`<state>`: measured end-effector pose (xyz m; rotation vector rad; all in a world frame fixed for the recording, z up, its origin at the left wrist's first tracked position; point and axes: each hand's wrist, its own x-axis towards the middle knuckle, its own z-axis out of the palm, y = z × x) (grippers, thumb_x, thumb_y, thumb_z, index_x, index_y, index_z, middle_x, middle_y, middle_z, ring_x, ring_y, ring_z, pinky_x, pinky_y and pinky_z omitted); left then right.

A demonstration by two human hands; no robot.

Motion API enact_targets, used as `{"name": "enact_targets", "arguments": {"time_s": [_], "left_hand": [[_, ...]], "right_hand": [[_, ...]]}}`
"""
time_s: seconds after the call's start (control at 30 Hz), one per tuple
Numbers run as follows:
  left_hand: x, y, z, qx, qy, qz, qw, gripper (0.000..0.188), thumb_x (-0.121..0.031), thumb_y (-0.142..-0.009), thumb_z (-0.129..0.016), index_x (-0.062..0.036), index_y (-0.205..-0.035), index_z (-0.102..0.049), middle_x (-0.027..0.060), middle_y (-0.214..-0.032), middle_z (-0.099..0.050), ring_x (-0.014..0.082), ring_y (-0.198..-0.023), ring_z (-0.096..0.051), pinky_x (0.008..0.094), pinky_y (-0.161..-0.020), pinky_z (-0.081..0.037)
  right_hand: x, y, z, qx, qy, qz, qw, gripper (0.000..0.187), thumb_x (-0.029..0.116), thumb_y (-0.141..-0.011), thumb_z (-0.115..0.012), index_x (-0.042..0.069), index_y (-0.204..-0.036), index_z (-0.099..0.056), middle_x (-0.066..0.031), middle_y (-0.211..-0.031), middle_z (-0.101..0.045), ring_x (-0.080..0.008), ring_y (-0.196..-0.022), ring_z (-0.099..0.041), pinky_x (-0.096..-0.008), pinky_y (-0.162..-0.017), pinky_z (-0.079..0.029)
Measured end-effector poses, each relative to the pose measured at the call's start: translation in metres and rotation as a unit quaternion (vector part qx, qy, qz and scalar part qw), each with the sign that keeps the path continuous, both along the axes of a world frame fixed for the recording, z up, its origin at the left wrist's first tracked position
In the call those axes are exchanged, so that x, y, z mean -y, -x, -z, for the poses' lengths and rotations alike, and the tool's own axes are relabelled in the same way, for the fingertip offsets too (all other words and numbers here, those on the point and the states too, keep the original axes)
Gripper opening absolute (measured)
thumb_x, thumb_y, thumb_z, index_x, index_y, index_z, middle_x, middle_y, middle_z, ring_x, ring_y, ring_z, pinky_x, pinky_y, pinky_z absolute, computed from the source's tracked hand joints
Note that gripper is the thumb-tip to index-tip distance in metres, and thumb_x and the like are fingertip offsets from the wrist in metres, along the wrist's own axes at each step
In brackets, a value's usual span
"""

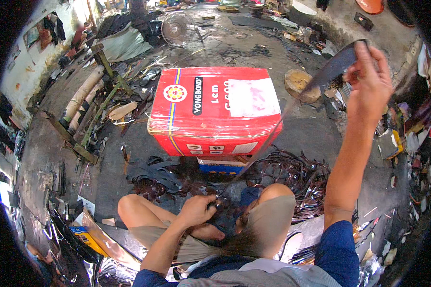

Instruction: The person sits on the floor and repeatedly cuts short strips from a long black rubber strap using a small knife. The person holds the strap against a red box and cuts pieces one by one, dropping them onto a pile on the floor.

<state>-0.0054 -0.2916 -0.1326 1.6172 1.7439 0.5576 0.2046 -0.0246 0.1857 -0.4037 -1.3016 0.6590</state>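
High at the right, my right hand (368,79) grips the wide end of a long dark, rubber-like strip (331,69). The strip slants down in front of a red carton (213,126), looking narrow and blurred on its way to my lap. My left hand (196,210) is low between my knees, its fingers closed where the strip's lower end arrives. A small dark bit shows at those fingertips; its kind is unclear. The carton stands in front of me, wrapped in clear film, on top of a blue and white box (221,166).
Tangled dark strips (304,182) lie on the floor by my right knee, more strips (153,179) beyond my left knee. A wooden frame (100,71) and logs are at the left. A round wooden block (301,85) sits right of the carton. A fan (177,28) stands farther back.
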Motion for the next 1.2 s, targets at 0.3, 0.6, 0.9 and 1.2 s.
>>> {"name": "enact_targets", "arguments": {"time_s": [0.3, 0.6, 0.9, 1.2], "left_hand": [[-0.052, -0.029, -0.117, 0.270, -0.291, 0.010, 0.918, 0.109, -0.029, -0.072, -0.089, -0.0030, -0.157, -0.026, 0.0190, -0.162, -0.029, 0.0296, -0.151, -0.025, 0.0421, -0.122, -0.021], [-0.036, 0.075, -0.172, 0.284, 0.002, -0.247, 0.926, 0.024, -0.021, -0.081, -0.081, -0.0082, -0.099, -0.072, -0.0042, -0.065, -0.059, 0.0054, -0.056, -0.055, 0.0206, -0.049, -0.042], [-0.071, 0.229, -0.194, -0.310, -0.254, -0.304, 0.864, 0.019, -0.013, -0.077, -0.076, -0.0015, -0.092, -0.071, 0.0082, -0.089, -0.069, 0.0212, -0.080, -0.064, 0.0345, -0.074, -0.052], [-0.249, 0.018, -0.146, 0.075, -0.390, -0.046, 0.917, 0.037, -0.011, -0.080, -0.074, -0.0025, -0.114, -0.065, 0.0156, -0.103, -0.069, 0.0253, -0.078, -0.070, 0.0372, -0.073, -0.056]], "right_hand": [[0.075, 0.027, 0.024, 0.414, 0.244, -0.387, 0.787, 0.029, 0.001, -0.078, -0.079, 0.002, -0.105, -0.067, -0.0040, -0.084, -0.070, -0.0102, -0.064, -0.067, -0.0232, -0.050, -0.054], [-0.044, 0.022, 0.064, 0.377, 0.170, -0.126, 0.902, 0.023, 0.006, -0.088, -0.072, 0.006, -0.110, -0.073, 0.0030, -0.078, -0.067, -0.0030, -0.059, -0.053, -0.0188, -0.051, -0.038], [-0.090, 0.042, 0.151, 0.457, 0.135, -0.138, 0.868, 0.017, 0.019, -0.078, -0.079, 0.006, -0.090, -0.077, -0.0070, -0.084, -0.076, -0.0173, -0.079, -0.070, -0.0328, -0.075, -0.054], [-0.053, 0.063, 0.137, 0.563, 0.048, 0.040, 0.824, 0.026, 0.026, -0.078, -0.078, 0.013, -0.101, -0.074, -0.0109, -0.090, -0.075, -0.0309, -0.087, -0.071, -0.0421, -0.078, -0.055]]}}
